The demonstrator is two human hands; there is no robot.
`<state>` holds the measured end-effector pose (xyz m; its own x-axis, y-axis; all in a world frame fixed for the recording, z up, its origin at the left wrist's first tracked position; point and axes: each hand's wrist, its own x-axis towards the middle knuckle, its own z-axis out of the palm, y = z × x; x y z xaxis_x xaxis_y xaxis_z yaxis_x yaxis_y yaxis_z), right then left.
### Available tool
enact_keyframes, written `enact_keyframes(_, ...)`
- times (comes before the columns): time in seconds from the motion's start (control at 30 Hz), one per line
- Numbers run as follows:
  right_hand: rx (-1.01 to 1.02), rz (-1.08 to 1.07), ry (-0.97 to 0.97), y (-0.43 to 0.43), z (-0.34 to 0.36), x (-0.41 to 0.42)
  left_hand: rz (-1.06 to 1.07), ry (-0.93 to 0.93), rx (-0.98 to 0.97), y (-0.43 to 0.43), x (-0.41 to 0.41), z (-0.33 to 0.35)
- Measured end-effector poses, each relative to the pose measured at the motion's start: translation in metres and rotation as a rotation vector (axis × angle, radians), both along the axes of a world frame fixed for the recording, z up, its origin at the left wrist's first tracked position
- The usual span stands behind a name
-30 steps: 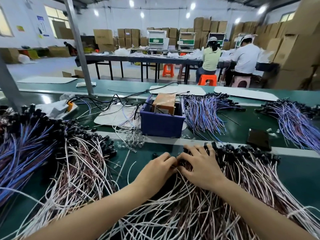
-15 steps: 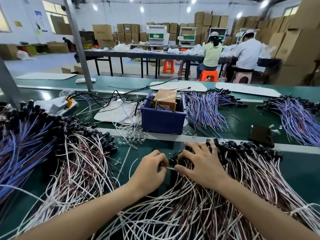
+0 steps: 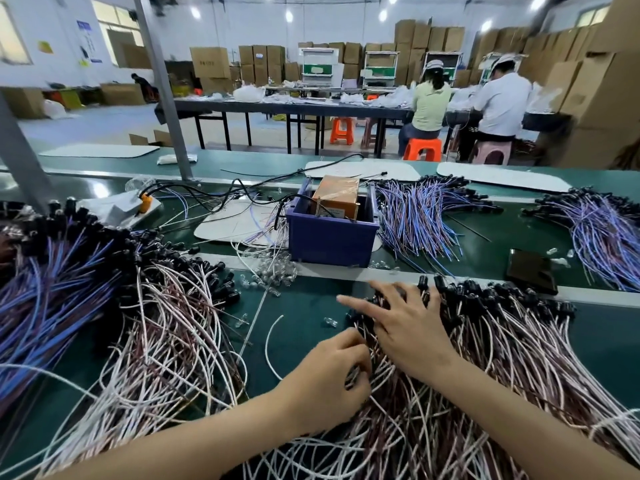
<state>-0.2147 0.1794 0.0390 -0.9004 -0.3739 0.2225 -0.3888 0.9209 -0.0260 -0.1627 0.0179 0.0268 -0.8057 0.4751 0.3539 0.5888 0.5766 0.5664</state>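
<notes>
A big pile of white-and-brown wires (image 3: 502, 368) with black end caps covers the green bench in front of me. My right hand (image 3: 405, 327) lies spread on the pile's left end, fingers straight, its thumb pointing left over the bench. Just below it, my left hand (image 3: 329, 379) is curled at the pile's left edge with its fingertips pinching in among the wires. A small clear LED (image 3: 330, 322) lies on the bench just left of the right hand.
A second white-brown wire pile (image 3: 166, 341) and blue-purple wires (image 3: 52, 289) lie to the left. A blue bin (image 3: 330, 233) holding a brown box stands behind, with clear LEDs (image 3: 273, 275) near it. A black phone (image 3: 531, 271) rests at right. Two people sit at a far table.
My left hand has drawn back toward me along the pile's edge. My right hand has opened out, its thumb swinging left, and the camera has tilted down a little.
</notes>
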Motion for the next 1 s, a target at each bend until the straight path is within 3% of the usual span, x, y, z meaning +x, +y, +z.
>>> enact_keyframes(0.27, 0.063, -0.013, -0.026, 0.004, -0.006, -0.003, 0.056, -0.109, 0.020, -0.001, 0.020, -0.007)
enact_keyframes(0.43, 0.078, -0.037, -0.048, 0.003, -0.006, -0.005, 0.128, -0.253, -0.334, -0.005, 0.036, 0.008)
enact_keyframes(0.67, 0.071, -0.062, -0.015, 0.001, -0.008, -0.004, -0.020, -0.342, -0.554, -0.017, 0.059, 0.028)
enact_keyframes(0.83, 0.072, -0.064, 0.015, 0.003, -0.009, -0.006, -0.133, -0.411, -0.536, -0.036, 0.079, 0.031)
enact_keyframes(1.0, 0.111, -0.078, 0.007, 0.003, -0.008, -0.005, -0.155, -0.338, -0.519, -0.033, 0.096, 0.016)
